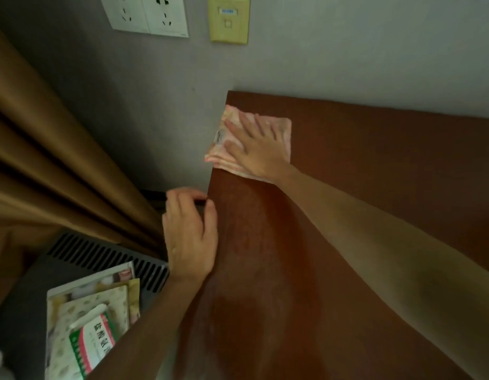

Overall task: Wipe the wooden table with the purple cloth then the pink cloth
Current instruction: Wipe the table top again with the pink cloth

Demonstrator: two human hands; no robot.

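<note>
At the far left, brown curtains (46,165) are hanging in heavy folds down to a grey unit with a slotted vent (109,259). On that unit, at the bottom left, printed packets (92,319) are lying in a loose pile, one with red and green lettering. Above, on the grey wall (347,50), a white double socket plate (147,15) is sitting beside a yellowed data plate (229,19).

The left hand (190,237) is resting at the left edge of the reddish-brown wooden tabletop (361,165), its thumb lying on top and its fingers curling over the edge, so its grip is closing on the tabletop's rim.

Further right, the pink cloth (279,127), folded into a square, is lying at the far left corner of the tabletop, slightly overhanging the edge. The right hand (255,149) is pressing flat on it with fingers spread and straight, its grip released. The tabletop is running against the wall.
</note>
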